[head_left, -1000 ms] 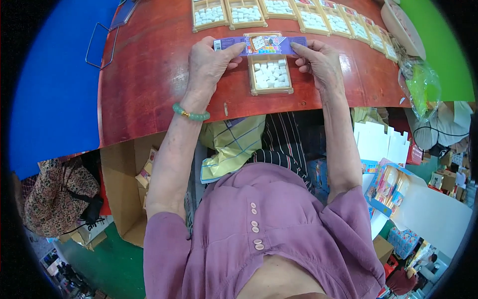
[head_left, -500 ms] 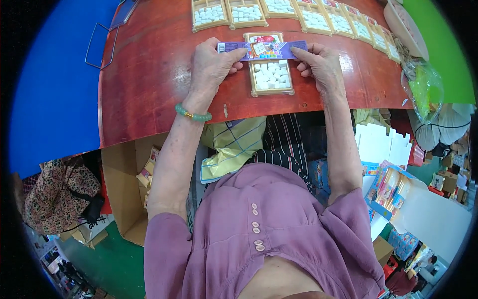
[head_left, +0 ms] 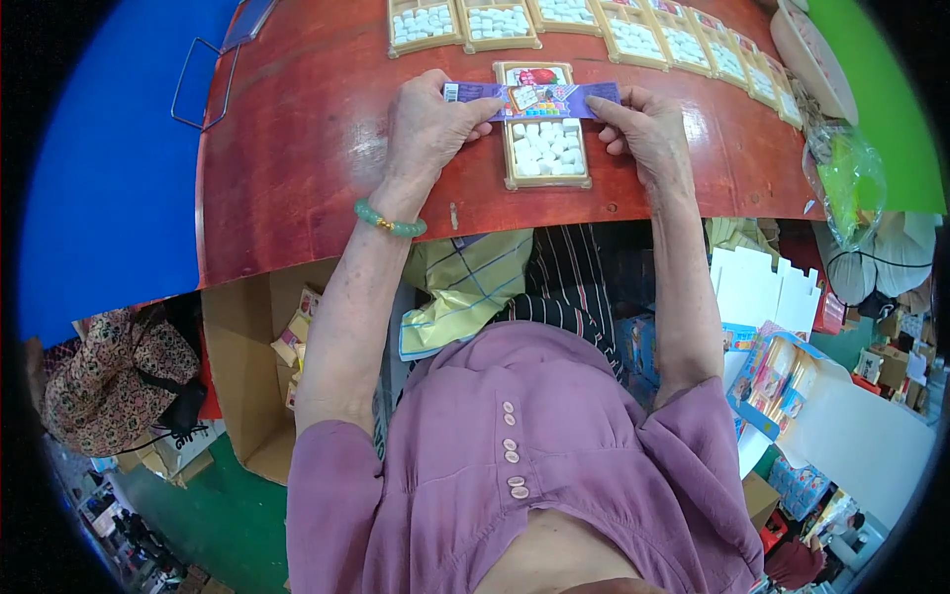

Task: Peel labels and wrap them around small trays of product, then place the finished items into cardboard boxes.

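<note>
A purple printed paper strip [head_left: 539, 102] is stretched across the middle of a shallow tan tray [head_left: 548, 184]. Its left end is pinched between thumb and fingers of my left hand [head_left: 435, 124], which has a green bead bracelet at the wrist. My right hand [head_left: 638, 134] grips the other end the same way. Below the strip, the tray holds many small white blocks [head_left: 546, 148]. Above it, a picture card with a red fruit [head_left: 539, 75] shows in the tray's far part. The strip hides the middle of the tray.
Similar trays [head_left: 502, 25] with white pieces line the far side of the red table [head_left: 297, 178]. A pale basin [head_left: 813, 59] and a clear plastic bag [head_left: 844, 183] are at the right. Below the table sit a cardboard box [head_left: 242, 371] and an opened blue carton [head_left: 777, 386].
The whole table scene has shifted slightly right in view. Both hands still hold the strip over the tray, with little other visible difference.
</note>
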`<action>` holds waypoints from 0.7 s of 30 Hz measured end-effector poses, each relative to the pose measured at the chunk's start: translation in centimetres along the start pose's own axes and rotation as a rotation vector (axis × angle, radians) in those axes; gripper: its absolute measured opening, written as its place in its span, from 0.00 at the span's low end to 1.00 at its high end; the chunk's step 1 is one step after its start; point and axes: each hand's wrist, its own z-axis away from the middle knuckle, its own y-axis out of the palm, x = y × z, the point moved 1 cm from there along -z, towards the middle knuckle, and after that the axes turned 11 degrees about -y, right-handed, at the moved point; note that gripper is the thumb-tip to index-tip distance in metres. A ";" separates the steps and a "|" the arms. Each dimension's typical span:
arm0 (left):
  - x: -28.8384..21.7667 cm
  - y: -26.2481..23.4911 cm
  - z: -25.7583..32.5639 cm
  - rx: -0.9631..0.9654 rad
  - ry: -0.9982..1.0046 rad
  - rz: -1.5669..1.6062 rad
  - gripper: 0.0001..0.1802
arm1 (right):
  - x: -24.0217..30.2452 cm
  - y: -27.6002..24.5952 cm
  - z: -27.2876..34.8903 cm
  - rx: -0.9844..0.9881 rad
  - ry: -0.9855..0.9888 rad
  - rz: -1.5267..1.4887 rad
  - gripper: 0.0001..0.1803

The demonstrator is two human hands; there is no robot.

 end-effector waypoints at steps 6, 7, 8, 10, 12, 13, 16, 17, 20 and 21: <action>0.0 0.0 0.0 -0.039 0.056 -0.139 0.15 | 0.1 0.2 0.2 0.007 -0.006 0.080 0.07; 0.1 0.0 0.0 -0.040 0.056 -0.138 0.15 | 0.2 0.3 0.3 0.014 -0.009 0.109 0.07; 0.2 0.0 -0.1 -0.036 0.061 -0.136 0.15 | 0.1 0.3 0.2 0.015 -0.009 0.110 0.07; 0.1 0.0 -0.2 -0.028 0.065 -0.135 0.14 | -0.1 0.3 0.2 0.014 -0.005 0.146 0.07; 0.0 0.1 -0.3 -0.017 0.027 -0.173 0.15 | 0.1 0.4 0.4 0.012 -0.009 0.160 0.07; 0.1 0.0 -0.4 -0.016 0.027 -0.172 0.15 | 0.2 0.4 0.5 0.011 -0.014 0.173 0.08; 0.2 0.0 -0.7 -0.012 0.049 -0.192 0.16 | 0.3 0.4 0.5 0.020 -0.020 0.215 0.08; 0.0 -0.1 -0.7 -0.009 0.041 -0.222 0.17 | 0.2 0.4 0.5 0.017 -0.019 0.216 0.08; -0.1 -0.1 -0.6 0.001 0.047 -0.250 0.17 | 0.0 0.3 0.5 0.022 -0.032 0.203 0.08; -0.1 -0.2 -0.5 0.006 0.060 -0.248 0.17 | -0.1 0.3 0.5 0.017 -0.037 0.192 0.10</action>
